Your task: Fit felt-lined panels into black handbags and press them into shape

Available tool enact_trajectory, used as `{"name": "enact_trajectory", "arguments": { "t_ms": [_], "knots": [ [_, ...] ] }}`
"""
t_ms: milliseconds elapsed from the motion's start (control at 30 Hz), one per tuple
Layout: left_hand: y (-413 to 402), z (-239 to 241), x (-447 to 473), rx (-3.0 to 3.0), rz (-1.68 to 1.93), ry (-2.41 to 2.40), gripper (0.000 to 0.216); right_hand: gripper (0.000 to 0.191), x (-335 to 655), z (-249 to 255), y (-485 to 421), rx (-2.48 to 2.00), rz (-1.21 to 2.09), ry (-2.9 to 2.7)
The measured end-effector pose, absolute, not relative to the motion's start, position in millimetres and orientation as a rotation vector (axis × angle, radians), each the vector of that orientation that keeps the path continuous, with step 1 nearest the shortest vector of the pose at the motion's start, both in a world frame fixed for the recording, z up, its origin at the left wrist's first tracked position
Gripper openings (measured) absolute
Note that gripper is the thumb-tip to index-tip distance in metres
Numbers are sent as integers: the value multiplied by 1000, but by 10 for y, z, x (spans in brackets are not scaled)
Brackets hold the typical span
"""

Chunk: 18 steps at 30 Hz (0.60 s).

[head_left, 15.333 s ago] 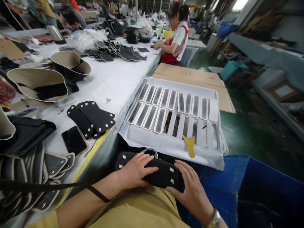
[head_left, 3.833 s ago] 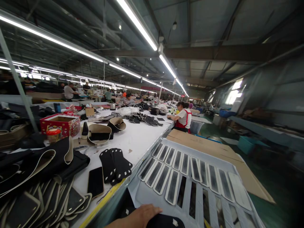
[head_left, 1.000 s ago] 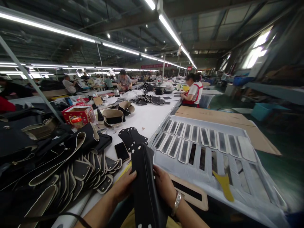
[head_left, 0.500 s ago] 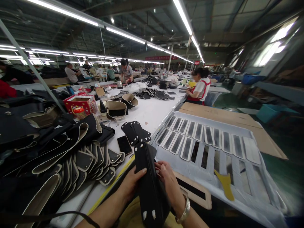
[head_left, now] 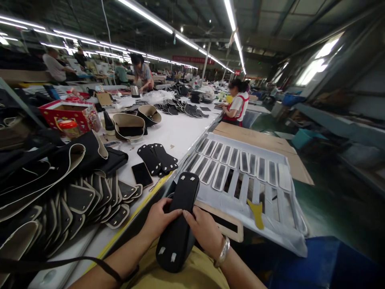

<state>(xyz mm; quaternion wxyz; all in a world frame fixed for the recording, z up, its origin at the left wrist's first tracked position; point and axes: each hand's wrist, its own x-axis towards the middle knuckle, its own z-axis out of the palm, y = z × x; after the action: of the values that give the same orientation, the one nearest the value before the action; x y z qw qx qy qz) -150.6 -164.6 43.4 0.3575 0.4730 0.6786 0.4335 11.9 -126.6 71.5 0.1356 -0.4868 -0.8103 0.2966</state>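
Note:
A long black bag piece (head_left: 173, 237) with rounded ends tilts over my lap, its flat panel facing up. Pairs of silvery tabs show near both ends of the panel. My left hand (head_left: 158, 218) grips the left edge, thumb laid across the top. From the right side my right hand (head_left: 206, 228) holds it too, thumb on the panel close to the other thumb; its remaining fingers are partly hidden behind the piece. Similar flat black panels (head_left: 158, 158) with silver tabs lie on the table ahead, beside a dark phone (head_left: 142, 175).
On the left, black flaps with beige edging (head_left: 81, 198) lie stacked. Farther back stand a red box (head_left: 70, 114) and curled beige-lined pieces (head_left: 129, 126). To the right, a grey-covered rack (head_left: 216, 176) carries framed strips and a yellow tool (head_left: 256, 214). A co-worker (head_left: 237, 104) stands beyond.
The view has turned rightward. My right hand has gone from lying open along the bag piece's side to gripping it, thumb on top. The piece now tilts differently, its near end to the left.

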Motion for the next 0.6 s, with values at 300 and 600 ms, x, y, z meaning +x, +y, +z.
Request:
{"name": "enact_trajectory", "arguments": {
  "t_ms": [300, 600],
  "knots": [
    [-1753, 502, -1515, 1447, 1032, 1754, 35, 35, 272, 520, -1169, -911, 1639, -1830],
    [-1740, 593, -1695, 1669, 802, 1572, 33, 35, 296, 597, -1209, -762, 1810, -1769]
  ]
}}
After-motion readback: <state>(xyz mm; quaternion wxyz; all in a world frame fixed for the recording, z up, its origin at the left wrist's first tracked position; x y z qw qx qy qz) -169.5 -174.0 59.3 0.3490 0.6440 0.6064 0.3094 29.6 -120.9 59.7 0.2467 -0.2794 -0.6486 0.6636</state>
